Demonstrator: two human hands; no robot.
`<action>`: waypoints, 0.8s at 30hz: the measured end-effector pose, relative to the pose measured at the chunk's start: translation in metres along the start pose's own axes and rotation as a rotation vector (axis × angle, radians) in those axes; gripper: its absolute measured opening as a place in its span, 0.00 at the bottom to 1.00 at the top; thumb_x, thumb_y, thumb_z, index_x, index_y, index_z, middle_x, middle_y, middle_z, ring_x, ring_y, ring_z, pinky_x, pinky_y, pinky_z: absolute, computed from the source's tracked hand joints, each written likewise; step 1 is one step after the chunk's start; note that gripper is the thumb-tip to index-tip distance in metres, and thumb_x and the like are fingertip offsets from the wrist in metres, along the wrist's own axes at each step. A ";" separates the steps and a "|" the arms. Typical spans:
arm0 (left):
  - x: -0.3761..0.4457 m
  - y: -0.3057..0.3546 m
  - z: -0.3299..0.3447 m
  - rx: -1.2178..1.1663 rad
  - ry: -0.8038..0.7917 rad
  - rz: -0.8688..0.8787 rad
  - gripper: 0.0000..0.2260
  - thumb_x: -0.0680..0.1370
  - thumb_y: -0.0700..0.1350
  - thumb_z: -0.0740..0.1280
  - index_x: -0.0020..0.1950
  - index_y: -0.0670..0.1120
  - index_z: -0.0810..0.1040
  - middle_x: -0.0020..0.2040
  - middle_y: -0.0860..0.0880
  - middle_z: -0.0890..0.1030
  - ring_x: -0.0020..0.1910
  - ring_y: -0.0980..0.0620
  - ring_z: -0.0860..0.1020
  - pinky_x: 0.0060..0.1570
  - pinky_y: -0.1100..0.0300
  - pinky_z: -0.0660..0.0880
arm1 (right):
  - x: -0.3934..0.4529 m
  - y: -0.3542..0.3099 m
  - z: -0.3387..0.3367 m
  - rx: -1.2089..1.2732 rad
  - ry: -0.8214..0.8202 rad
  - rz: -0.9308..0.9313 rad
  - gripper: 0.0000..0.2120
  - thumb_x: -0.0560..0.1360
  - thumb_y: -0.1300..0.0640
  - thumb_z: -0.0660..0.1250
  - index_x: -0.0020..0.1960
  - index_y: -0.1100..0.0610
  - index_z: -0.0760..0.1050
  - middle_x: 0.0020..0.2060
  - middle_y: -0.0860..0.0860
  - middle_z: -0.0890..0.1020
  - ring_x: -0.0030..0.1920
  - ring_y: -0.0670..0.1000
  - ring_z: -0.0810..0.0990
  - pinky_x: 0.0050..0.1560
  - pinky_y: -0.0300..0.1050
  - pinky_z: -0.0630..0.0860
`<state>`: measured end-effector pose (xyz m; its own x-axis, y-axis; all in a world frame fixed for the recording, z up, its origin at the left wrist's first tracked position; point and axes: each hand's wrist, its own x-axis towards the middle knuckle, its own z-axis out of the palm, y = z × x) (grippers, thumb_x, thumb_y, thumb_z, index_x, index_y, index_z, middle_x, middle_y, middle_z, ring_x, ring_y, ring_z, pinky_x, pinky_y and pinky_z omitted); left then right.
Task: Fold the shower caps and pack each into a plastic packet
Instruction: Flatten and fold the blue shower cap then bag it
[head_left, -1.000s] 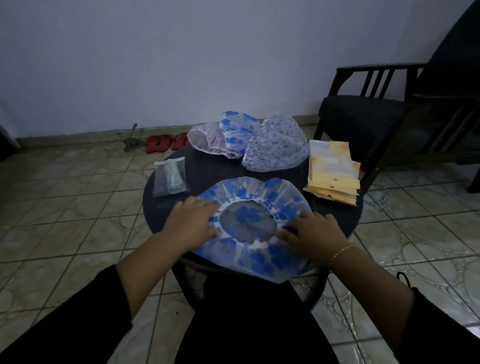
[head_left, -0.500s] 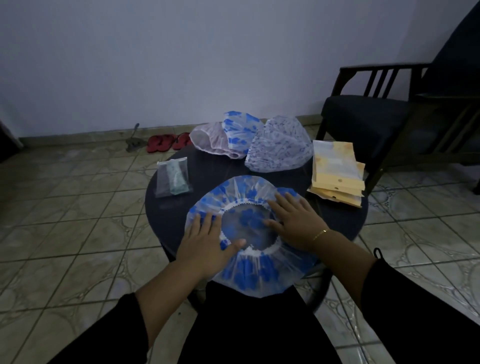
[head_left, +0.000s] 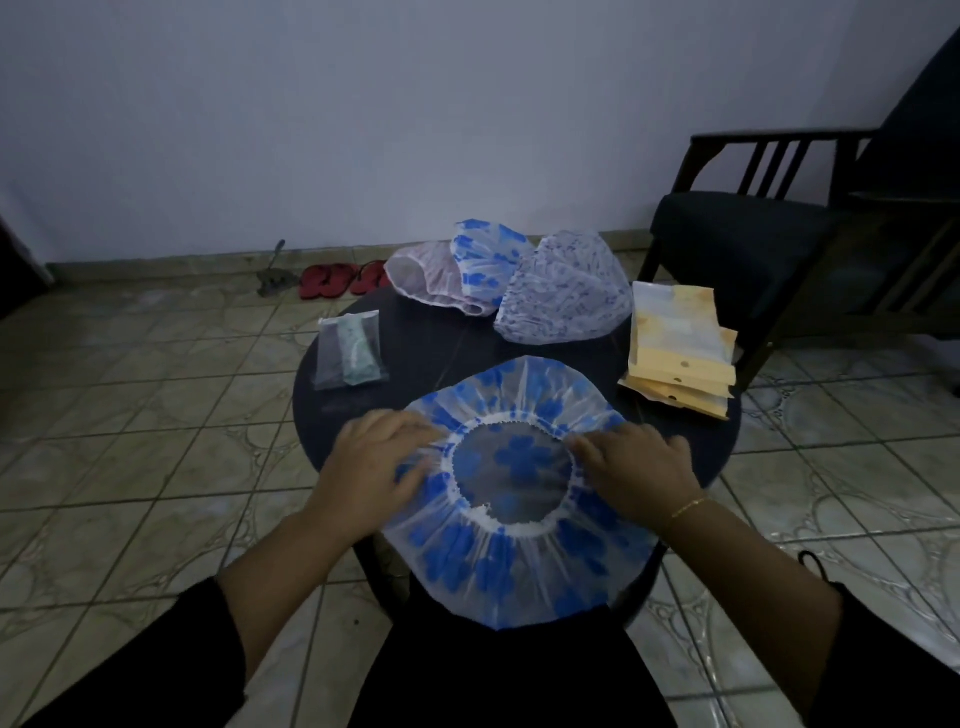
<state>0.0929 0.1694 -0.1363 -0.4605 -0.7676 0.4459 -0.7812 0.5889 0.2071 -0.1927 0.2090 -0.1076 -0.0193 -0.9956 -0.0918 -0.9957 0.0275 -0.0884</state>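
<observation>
Blue-flowered shower cap (head_left: 511, 525) lies flat on round dark table (head_left: 332, 410), opening up, near edge hanging off at 6 o'clock; left hand (head_left: 382, 470) presses cap's 9 o'clock side, fingers laid roughly flat; right hand (head_left: 636, 470) presses 3 o'clock side by the elastic, whether it pinches cannot be told; 3 more caps (head_left: 561, 299) piled at 12 o'clock; stack of yellow packets (head_left: 680, 358) at 2 o'clock; 1 filled clear packet (head_left: 350, 351) at 10 o'clock; red slippers (head_left: 340, 279) on floor beyond; dark chair (head_left: 769, 228) at far 2 o'clock.
</observation>
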 end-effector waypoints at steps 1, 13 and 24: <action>-0.004 -0.004 -0.004 -0.024 0.035 0.024 0.17 0.75 0.51 0.57 0.56 0.51 0.82 0.53 0.53 0.81 0.52 0.53 0.76 0.49 0.58 0.68 | -0.003 0.005 -0.005 0.060 0.077 -0.010 0.18 0.81 0.45 0.48 0.65 0.43 0.70 0.62 0.50 0.72 0.63 0.53 0.68 0.60 0.53 0.63; -0.040 -0.034 -0.012 -0.093 -0.457 0.016 0.33 0.70 0.60 0.65 0.74 0.58 0.61 0.72 0.62 0.60 0.73 0.64 0.55 0.70 0.61 0.58 | -0.024 0.059 -0.010 -0.002 -0.346 -0.276 0.35 0.77 0.60 0.59 0.76 0.41 0.46 0.76 0.41 0.48 0.76 0.45 0.50 0.71 0.49 0.55; -0.022 -0.019 -0.020 -0.198 -0.002 -0.224 0.25 0.75 0.68 0.55 0.35 0.49 0.73 0.28 0.52 0.75 0.29 0.57 0.75 0.28 0.66 0.66 | -0.038 0.052 -0.013 0.746 -0.134 -0.104 0.09 0.74 0.45 0.65 0.53 0.43 0.79 0.56 0.53 0.81 0.55 0.50 0.80 0.55 0.44 0.73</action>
<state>0.1266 0.1801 -0.1328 -0.2863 -0.8845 0.3685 -0.7660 0.4423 0.4664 -0.2453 0.2469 -0.0961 0.1296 -0.9783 -0.1614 -0.6659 0.0348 -0.7452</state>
